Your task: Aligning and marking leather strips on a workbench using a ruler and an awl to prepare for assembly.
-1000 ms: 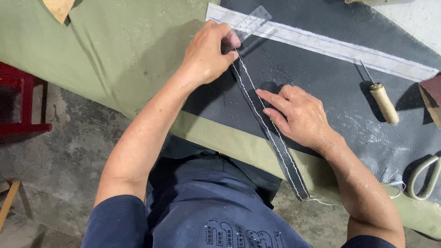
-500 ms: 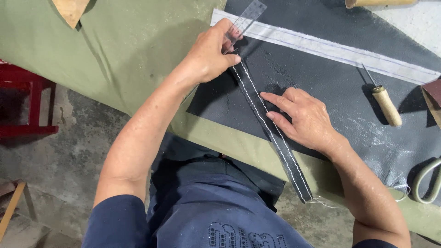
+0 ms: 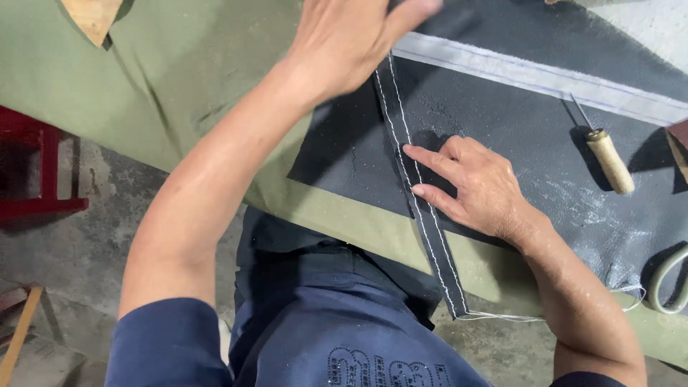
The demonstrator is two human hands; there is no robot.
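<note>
A long dark strip with two rows of white stitching lies on a dark leather sheet, and its near end hangs over the table's front edge. My right hand rests on the sheet with two spread fingertips pressing the strip's middle from the right. My left hand is blurred at the top edge and covers the strip's far end. Its grip is not visible.
A green cloth covers the table under the sheet. A pale grey band crosses the sheet's far side. A wooden-handled awl lies to the right, scissors at the right edge. A red stool stands on the floor at left.
The view has come closer and shifted. My left hand has moved up along the strip and is now blurred. My right hand keeps pressing the strip.
</note>
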